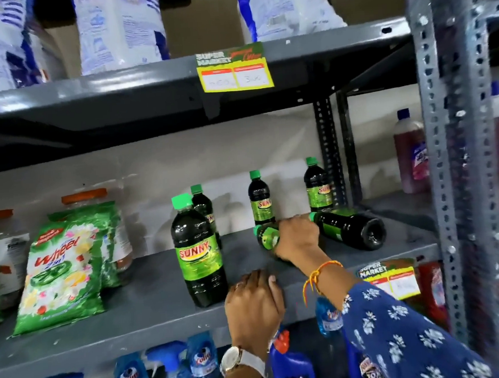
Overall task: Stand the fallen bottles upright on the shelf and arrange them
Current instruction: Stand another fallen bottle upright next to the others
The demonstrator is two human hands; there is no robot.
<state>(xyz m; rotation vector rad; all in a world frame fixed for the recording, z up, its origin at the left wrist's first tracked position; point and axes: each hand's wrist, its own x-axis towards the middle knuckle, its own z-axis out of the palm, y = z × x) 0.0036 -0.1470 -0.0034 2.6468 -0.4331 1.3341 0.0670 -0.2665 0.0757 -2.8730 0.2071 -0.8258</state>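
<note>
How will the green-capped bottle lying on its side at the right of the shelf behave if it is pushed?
The lying bottle is round, so it would probably roll on the flat shelf. It looks full of dark liquid, so likely heavy for its size. Its smooth plastic may be slightly slippery.

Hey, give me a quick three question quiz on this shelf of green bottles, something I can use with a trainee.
1. How many bottles lie on their side?
2. True or false: the right hand grips a lying bottle.
3. The left hand is: A) holding a bottle, B) resting on the shelf edge, C) out of view.

Key: 1. Two; the other lying bottle is untouched, and four stand, including the front bottle. 2. True. 3. B.
</note>
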